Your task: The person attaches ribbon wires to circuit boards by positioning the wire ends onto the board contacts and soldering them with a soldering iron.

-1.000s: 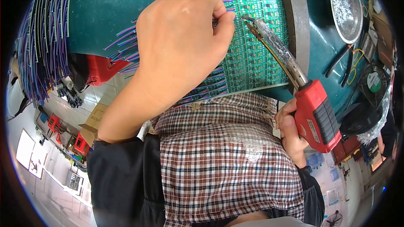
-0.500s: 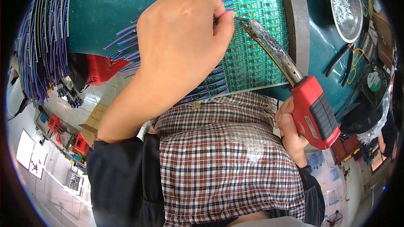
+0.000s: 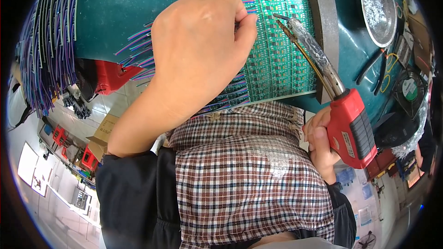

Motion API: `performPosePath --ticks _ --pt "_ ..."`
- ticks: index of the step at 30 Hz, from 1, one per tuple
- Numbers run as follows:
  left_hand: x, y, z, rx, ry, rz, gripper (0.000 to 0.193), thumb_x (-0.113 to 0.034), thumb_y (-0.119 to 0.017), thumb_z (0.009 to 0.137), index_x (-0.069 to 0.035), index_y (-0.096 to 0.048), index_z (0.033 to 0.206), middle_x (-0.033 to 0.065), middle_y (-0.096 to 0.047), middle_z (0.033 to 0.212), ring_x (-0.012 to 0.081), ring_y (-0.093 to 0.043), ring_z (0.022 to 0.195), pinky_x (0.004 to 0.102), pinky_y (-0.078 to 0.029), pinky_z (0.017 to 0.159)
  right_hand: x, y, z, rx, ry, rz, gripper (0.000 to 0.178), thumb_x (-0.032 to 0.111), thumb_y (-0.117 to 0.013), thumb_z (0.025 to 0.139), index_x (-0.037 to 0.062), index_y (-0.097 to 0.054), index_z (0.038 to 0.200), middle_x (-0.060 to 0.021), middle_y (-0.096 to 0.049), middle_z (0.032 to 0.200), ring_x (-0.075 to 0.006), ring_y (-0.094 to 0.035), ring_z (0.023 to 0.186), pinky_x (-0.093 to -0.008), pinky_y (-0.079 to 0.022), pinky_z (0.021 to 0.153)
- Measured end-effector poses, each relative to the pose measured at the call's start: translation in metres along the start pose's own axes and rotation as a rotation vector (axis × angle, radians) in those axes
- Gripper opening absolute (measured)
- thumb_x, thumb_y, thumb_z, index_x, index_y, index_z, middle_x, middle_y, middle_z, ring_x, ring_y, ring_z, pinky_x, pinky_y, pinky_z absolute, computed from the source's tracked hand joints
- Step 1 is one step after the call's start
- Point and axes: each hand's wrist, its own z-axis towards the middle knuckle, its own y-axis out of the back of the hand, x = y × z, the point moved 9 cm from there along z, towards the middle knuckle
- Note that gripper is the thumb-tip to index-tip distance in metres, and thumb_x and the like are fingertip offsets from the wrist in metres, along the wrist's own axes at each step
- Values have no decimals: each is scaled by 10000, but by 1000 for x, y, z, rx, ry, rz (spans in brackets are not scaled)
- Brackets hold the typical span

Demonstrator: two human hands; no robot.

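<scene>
A green panel of small circuit boards (image 3: 281, 60) lies on the table, with rows of thin coloured wires (image 3: 138, 41) running out to its left. My left hand (image 3: 200, 37) is over these wires, thumb and forefinger pinched at the panel's upper part. Coloured wires show right at the fingertips, though the palm side is hidden. In my right hand (image 3: 320, 143) is a red-handled soldering iron (image 3: 353, 129), its fingers around the grip. A thin brass-coloured tube runs along the barrel. The iron's dark tip is above the panel, a little right of my left thumb and apart from it.
A dark grey bar (image 3: 323, 37) stands along the panel's right edge. Farther right are a metal bowl (image 3: 379, 9) with silvery bits, pliers (image 3: 371, 69) and a small fan (image 3: 410, 87). Bundled wires (image 3: 48, 41) hang at the left table edge. A checked apron (image 3: 249, 170) covers my lap.
The soldering iron has moved right and slightly toward me, its tip drawing away from my left fingertips. My left hand has stayed almost in place, still pinched.
</scene>
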Motion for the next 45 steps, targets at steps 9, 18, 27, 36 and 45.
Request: performPosePath --ticks 9,18,27,36,45 --pt "-15 23 14 -105 -240 144 196 -217 -751 854 -61 -663 775 72 -645 772 237 -634 712 362 -478 640 4 -3 3 33 -33 32 167 83 -621 911 16 -479 968 -77 -479 737 -84 -377 457 -257 -394 492" --pt "26 26 68 1 74 -69 131 -71 -695 848 -11 -579 860 152 -577 851 345 -583 810 415 -475 744 4 -1 -1 24 58 -29 151 77 -611 915 17 -479 954 -68 -474 726 -77 -377 449 -250 -383 473" --pt "3 42 62 -11 67 -61 149 -78 -685 844 -15 -573 919 164 -585 872 368 -595 842 431 -477 757 5 -2 0 -24 50 55 138 70 -608 910 17 -485 941 -65 -475 719 -77 -372 447 -253 -393 472" --pt "-9 11 2 164 1 -184 99 -99 -679 916 -5 -645 912 50 -638 815 125 -608 678 250 -487 630 1 3 -4 -20 29 32 150 85 -613 910 18 -484 948 -60 -475 728 -79 -375 458 -256 -396 488" --pt "-2 -3 -4 123 62 -60 173 -161 -729 861 -37 -638 784 47 -567 736 159 -570 621 304 -467 590 -8 -1 -10 35 18 -61 250 104 -643 906 -12 -526 1094 -52 -516 755 -95 -428 519 -265 -391 513"
